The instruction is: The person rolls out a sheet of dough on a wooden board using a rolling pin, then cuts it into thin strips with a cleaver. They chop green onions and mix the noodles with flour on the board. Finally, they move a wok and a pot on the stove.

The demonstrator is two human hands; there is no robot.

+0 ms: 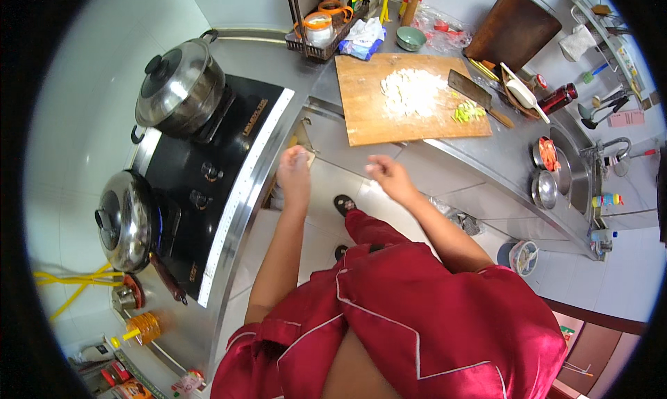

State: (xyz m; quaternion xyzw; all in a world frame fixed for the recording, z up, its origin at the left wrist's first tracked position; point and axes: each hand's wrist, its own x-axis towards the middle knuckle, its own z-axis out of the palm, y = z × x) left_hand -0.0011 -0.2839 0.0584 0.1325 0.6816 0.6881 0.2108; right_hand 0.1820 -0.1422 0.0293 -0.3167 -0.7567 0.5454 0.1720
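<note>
My left hand (294, 172) hangs over the floor beside the gas stove, its fingers curled and blurred. Whether it holds anything I cannot tell. Partly apart and bent, the fingers of my right hand (392, 177) hold nothing visible, a little in front of the wooden cutting board (365, 125). On that board lie a heap of floury white pieces (411, 92) and a small pile of chopped green-yellow vegetable (468, 111). A cleaver (471, 89) rests across its right side, the handle pointing toward the sink.
A lidded steel pot (182, 89) and a lidded pan (127, 222) stand on the black gas stove (208, 149). Near the sink (570, 180) are a bowl of orange-red pieces (547, 154) and a steel bowl (544, 189). A cupboard door (307, 133) stands ajar below the counter.
</note>
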